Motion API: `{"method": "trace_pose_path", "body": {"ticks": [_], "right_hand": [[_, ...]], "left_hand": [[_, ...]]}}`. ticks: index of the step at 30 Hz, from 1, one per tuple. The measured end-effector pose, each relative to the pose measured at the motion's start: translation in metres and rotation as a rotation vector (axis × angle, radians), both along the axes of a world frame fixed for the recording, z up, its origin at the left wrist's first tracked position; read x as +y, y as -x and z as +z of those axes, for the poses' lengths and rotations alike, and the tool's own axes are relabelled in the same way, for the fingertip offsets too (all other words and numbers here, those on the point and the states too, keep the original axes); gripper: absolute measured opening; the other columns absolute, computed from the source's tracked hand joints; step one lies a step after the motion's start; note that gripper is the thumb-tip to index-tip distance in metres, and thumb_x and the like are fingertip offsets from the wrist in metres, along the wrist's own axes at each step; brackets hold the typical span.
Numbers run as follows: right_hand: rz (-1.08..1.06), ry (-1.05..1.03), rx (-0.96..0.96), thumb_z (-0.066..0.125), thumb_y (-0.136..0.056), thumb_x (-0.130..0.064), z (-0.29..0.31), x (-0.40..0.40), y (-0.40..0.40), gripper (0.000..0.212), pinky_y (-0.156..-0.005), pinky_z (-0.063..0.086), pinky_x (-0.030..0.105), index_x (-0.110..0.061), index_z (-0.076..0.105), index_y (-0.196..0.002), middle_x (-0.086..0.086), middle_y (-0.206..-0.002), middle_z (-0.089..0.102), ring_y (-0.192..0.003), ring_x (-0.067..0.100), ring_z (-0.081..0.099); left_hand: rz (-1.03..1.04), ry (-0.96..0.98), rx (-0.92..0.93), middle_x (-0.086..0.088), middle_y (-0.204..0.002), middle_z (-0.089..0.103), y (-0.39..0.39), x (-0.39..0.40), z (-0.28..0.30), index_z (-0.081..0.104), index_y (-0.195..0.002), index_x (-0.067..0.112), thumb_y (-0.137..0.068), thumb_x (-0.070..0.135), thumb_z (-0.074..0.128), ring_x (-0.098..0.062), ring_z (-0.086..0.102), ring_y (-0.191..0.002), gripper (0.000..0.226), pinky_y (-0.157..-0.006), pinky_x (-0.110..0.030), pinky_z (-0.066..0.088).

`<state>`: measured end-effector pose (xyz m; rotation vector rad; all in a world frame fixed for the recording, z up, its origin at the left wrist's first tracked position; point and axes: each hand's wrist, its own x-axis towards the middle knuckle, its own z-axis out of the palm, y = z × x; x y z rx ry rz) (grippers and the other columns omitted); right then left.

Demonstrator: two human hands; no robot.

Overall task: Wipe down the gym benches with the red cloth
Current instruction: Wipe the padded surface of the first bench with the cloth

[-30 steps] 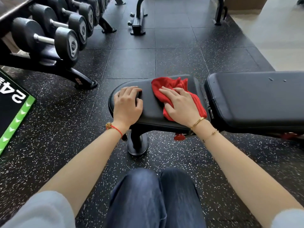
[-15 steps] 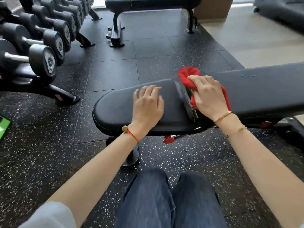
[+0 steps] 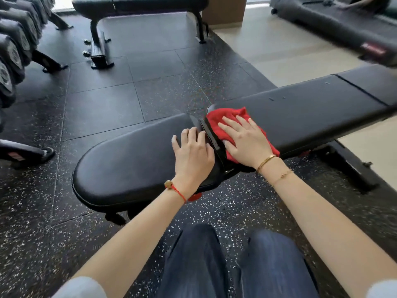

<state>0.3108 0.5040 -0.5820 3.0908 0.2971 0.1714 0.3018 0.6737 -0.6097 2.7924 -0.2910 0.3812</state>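
Head: red cloth (image 3: 227, 123) under right hand (image 3: 247, 143)

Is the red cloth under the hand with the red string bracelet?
No, the red cloth lies under the right hand with gold bracelets.

I see the black bench (image 3: 133, 166) on the speckled floor (image 3: 103, 108), with the red cloth (image 3: 227, 121) and my 2 hands flat beside the gap between its pads.
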Motion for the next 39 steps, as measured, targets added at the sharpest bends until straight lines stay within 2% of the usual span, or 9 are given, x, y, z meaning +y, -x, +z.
{"method": "trace_pose_path", "body": {"ticks": [7,12,15,18,22,25,28,33,39], "right_hand": [[-0.148,-0.079,0.044,0.039,-0.1,-0.034,0.008,-0.011,-0.053,0.053,-0.12,0.009,0.043,-0.023,0.031,-0.151,-0.002,-0.159,0.027,-0.147,0.027,0.021],[0.077,-0.05,0.016,0.044,-0.098,-0.031,0.002,0.001,-0.023,0.055,-0.121,0.007,0.037,-0.023,0.033,-0.151,-0.004,-0.158,0.03,-0.147,0.024,0.022],[0.166,-0.138,0.012,0.046,-0.097,-0.029,-0.003,-0.014,-0.003,0.052,-0.121,0.011,0.035,-0.024,0.038,-0.148,-0.005,-0.155,0.035,-0.146,0.021,0.027],[0.088,-0.226,0.023,0.046,-0.098,-0.026,-0.001,-0.054,-0.021,0.05,-0.12,0.015,0.037,-0.023,0.041,-0.147,-0.002,-0.154,0.037,-0.143,0.025,0.032],[-0.001,-0.203,0.118,0.039,-0.1,-0.03,0.004,-0.069,-0.079,0.053,-0.121,0.009,0.04,-0.024,0.03,-0.152,-0.001,-0.16,0.025,-0.147,0.027,0.021],[0.147,-0.212,0.158,0.039,-0.1,-0.031,0.003,-0.038,-0.102,0.054,-0.122,0.005,0.039,-0.028,0.027,-0.152,-0.005,-0.161,0.021,-0.149,0.026,0.017],[0.348,-0.191,0.141,0.042,-0.099,-0.033,0.0,-0.024,-0.086,0.049,-0.122,0.008,0.039,-0.03,0.038,-0.147,-0.008,-0.158,0.029,-0.148,0.023,0.02],[0.549,-0.277,0.121,0.042,-0.097,-0.039,-0.004,-0.069,-0.047,0.046,-0.12,0.017,0.039,-0.032,0.045,-0.143,-0.012,-0.153,0.038,-0.145,0.019,0.027],[0.336,-0.259,0.155,0.042,-0.098,-0.039,0.001,-0.096,-0.101,0.052,-0.121,0.011,0.04,-0.034,0.033,-0.149,-0.01,-0.159,0.027,-0.147,0.023,0.021]], "left_hand": [[0.015,-0.035,0.004,-0.006,-0.14,0.049,0.0,-0.004,0.002,0.057,-0.124,0.016,-0.093,0.032,0.038,-0.03,0.04,-0.133,0.04,-0.113,-0.056,0.025],[0.038,-0.033,0.005,-0.004,-0.141,0.05,0.001,-0.006,0.002,0.056,-0.128,0.016,-0.093,0.031,0.039,-0.027,0.04,-0.134,0.041,-0.115,-0.054,0.025],[0.044,-0.02,0.004,-0.003,-0.143,0.05,0.002,-0.006,0.003,0.056,-0.129,0.016,-0.093,0.029,0.042,-0.026,0.04,-0.135,0.041,-0.116,-0.052,0.024],[0.049,-0.026,0.01,-0.002,-0.147,0.047,0.003,-0.007,0.002,0.054,-0.133,0.017,-0.095,0.027,0.043,-0.024,0.038,-0.138,0.041,-0.118,-0.05,0.023],[0.116,0.046,0.041,-0.003,-0.147,0.045,0.002,-0.02,0.004,0.052,-0.137,0.016,-0.095,0.027,0.047,-0.024,0.034,-0.141,0.043,-0.119,-0.052,0.019],[0.207,0.071,0.053,-0.002,-0.148,0.044,0.003,-0.036,0.004,0.05,-0.138,0.018,-0.096,0.028,0.046,-0.023,0.032,-0.142,0.044,-0.12,-0.053,0.018],[0.266,0.031,0.047,-0.003,-0.15,0.042,0.005,-0.046,0.001,0.047,-0.14,0.018,-0.096,0.029,0.046,-0.022,0.029,-0.145,0.046,-0.121,-0.053,0.015],[0.324,0.007,0.002,-0.003,-0.149,0.046,0.009,-0.05,-0.001,0.05,-0.138,0.015,-0.095,0.027,0.047,-0.024,0.035,-0.142,0.044,-0.12,-0.05,0.021],[0.347,0.0,-0.041,-0.003,-0.143,0.053,0.01,-0.053,0.0,0.056,-0.132,0.015,-0.094,0.025,0.049,-0.025,0.042,-0.136,0.039,-0.117,-0.048,0.027]]}}
